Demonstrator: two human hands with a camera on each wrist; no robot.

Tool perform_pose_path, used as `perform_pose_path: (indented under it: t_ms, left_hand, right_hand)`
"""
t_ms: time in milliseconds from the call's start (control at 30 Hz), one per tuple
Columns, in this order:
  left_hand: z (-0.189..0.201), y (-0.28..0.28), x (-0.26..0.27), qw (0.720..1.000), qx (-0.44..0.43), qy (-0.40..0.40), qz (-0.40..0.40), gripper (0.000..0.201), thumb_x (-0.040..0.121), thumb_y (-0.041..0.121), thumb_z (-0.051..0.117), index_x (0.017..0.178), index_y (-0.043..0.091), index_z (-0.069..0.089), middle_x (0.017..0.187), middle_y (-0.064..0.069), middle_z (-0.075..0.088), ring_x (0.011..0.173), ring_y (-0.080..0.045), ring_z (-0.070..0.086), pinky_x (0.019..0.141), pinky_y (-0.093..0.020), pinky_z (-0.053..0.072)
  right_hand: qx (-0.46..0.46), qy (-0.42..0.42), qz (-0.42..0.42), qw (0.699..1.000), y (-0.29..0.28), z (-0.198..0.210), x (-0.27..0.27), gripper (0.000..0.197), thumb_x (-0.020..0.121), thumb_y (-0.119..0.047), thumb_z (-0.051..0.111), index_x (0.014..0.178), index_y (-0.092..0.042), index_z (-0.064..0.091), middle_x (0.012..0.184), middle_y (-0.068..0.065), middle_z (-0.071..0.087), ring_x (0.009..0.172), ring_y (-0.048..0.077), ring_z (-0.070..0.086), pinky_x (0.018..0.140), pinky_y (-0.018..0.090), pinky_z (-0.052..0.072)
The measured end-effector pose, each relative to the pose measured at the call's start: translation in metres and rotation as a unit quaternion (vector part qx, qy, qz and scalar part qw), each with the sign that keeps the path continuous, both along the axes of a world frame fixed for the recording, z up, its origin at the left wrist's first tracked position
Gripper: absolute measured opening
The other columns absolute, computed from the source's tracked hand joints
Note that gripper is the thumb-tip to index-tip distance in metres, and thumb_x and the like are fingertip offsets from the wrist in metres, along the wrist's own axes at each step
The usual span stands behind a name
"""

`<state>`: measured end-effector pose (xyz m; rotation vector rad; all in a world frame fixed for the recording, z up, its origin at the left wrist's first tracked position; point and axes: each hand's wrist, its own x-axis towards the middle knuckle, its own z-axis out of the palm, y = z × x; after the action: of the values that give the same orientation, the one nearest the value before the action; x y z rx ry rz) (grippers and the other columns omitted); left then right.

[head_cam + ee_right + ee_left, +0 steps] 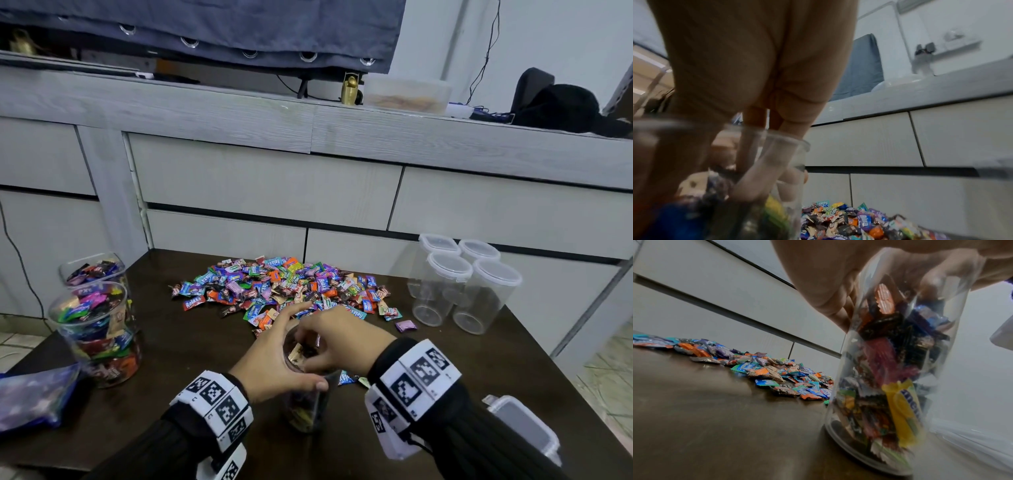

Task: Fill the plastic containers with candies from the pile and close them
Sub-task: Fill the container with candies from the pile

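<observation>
"Relaxa" can be read on several wrappers in the candy pile (284, 291) beyond the fingers: a red one (194, 303) at its left edge, a teal one (273, 261) at the far side, a purple one (323, 284) mid-pile. Other print is too blurred.

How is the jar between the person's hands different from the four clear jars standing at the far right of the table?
The held jar is open at the top; the four jars wear lids. It is packed with wrapped candies; they look empty. The left hand grips it while the right hand reaches inside; nobody touches the four. All are clear plastic and stand upright.
</observation>
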<state>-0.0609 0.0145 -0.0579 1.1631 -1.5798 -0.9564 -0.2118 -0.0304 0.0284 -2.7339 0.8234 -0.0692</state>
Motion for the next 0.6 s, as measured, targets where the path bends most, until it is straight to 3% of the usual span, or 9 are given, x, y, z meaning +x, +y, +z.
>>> perform_pose_path:
  t_ms: [100,200,233,300,400,600]
  left_hand:
    - [-0.004,0.0,0.0,1.0,0.005,0.008,0.003,0.105,0.046,0.035,0.094,0.134,0.04,0.037,0.12,0.011,0.067,0.116,-0.008,0.062,0.1,-0.03,0.048]
    - [-0.004,-0.001,0.0,1.0,0.015,0.016,-0.001,0.104,0.041,0.044,0.096,0.131,0.034,0.044,0.121,0.012,0.066,0.116,-0.01,0.063,0.098,-0.028,0.051]
    - [-0.004,-0.001,0.001,1.0,0.019,0.021,-0.003,0.104,0.039,0.048,0.096,0.13,0.031,0.047,0.122,0.011,0.066,0.117,-0.01,0.062,0.097,-0.026,0.051]
    - [-0.003,-0.001,0.001,0.999,0.028,0.034,-0.008,0.105,0.037,0.053,0.095,0.128,0.026,0.049,0.122,0.008,0.066,0.117,-0.012,0.062,0.097,-0.026,0.051]
    - [-0.002,-0.002,0.001,0.999,0.033,0.039,-0.011,0.104,0.037,0.052,0.096,0.126,0.022,0.05,0.122,0.007,0.067,0.117,-0.014,0.063,0.097,-0.028,0.051]
    - [-0.005,-0.003,0.002,0.999,0.025,0.036,-0.013,0.102,0.041,0.05,0.096,0.127,0.021,0.051,0.122,0.003,0.066,0.119,-0.014,0.061,0.101,-0.03,0.049]
  right_hand:
    - [0.062,-0.147,-0.049,0.986,-0.005,0.005,-0.016,0.01,0.087,-0.027,0.067,0.089,-0.018,0.067,0.08,-0.006,0.067,0.07,0.0,0.06,0.067,0.017,0.046]
    - [0.013,-0.233,-0.169,0.958,-0.021,-0.001,-0.037,0.003,0.09,-0.025,0.063,0.089,-0.022,0.064,0.08,-0.012,0.063,0.069,-0.004,0.055,0.063,0.008,0.036]
    - [0.005,-0.206,-0.225,0.952,-0.029,-0.007,-0.045,0.01,0.088,-0.026,0.064,0.095,-0.02,0.063,0.087,-0.008,0.064,0.072,-0.003,0.053,0.065,0.01,0.036]
    - [0.047,-0.069,-0.329,0.941,-0.041,-0.027,-0.059,0.041,0.083,-0.033,0.07,0.115,-0.015,0.054,0.108,0.004,0.061,0.09,0.011,0.057,0.073,0.02,0.042]
    - [0.137,0.099,-0.389,0.906,-0.047,-0.065,-0.065,0.082,0.072,-0.045,0.079,0.132,-0.008,0.036,0.133,0.011,0.05,0.118,0.025,0.052,0.089,0.03,0.046]
    - [0.171,0.084,-0.436,0.88,-0.057,-0.104,-0.043,0.116,0.057,-0.054,0.085,0.143,-0.01,0.021,0.142,0.016,0.03,0.13,0.033,0.041,0.105,0.045,0.042]
